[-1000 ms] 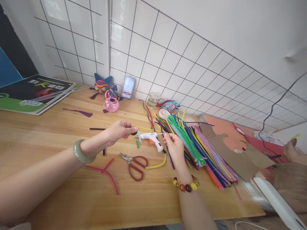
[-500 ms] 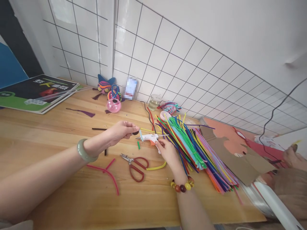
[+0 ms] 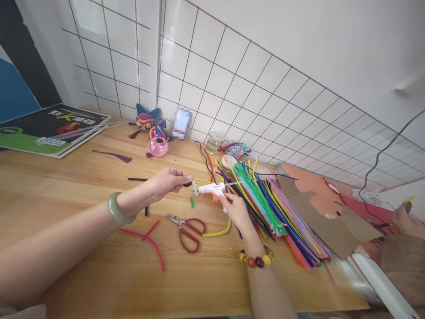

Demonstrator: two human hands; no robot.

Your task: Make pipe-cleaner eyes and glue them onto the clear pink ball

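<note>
My left hand (image 3: 168, 182) pinches a small black round piece (image 3: 187, 184) between thumb and fingertips. A short light-blue strip (image 3: 195, 187) stands at the piece's right edge; whether it is joined to it I cannot tell. In my right hand (image 3: 237, 209) is a white hot glue gun (image 3: 211, 188), its nozzle pointing left, close to the strip. A clear glue stick sticks out of the gun's back. Below the hands lie red-handled scissors (image 3: 189, 220), blades slightly apart, and a yellow pipe cleaner (image 3: 219, 233). A short green piece (image 3: 191, 202) rests under the gun.
Bundles of coloured pipe cleaners (image 3: 265, 199) lie right of my right hand. Bent pink pipe cleaners (image 3: 157, 248) are at front left. Along the wall stand a pink round container (image 3: 158, 147), a phone (image 3: 181, 123) and a glass jar (image 3: 214, 141). At far right shows another person's hand (image 3: 407, 217).
My right hand has drawn the glue gun slightly to the right, away from the black piece. My left hand stays almost in place, still pinching it.
</note>
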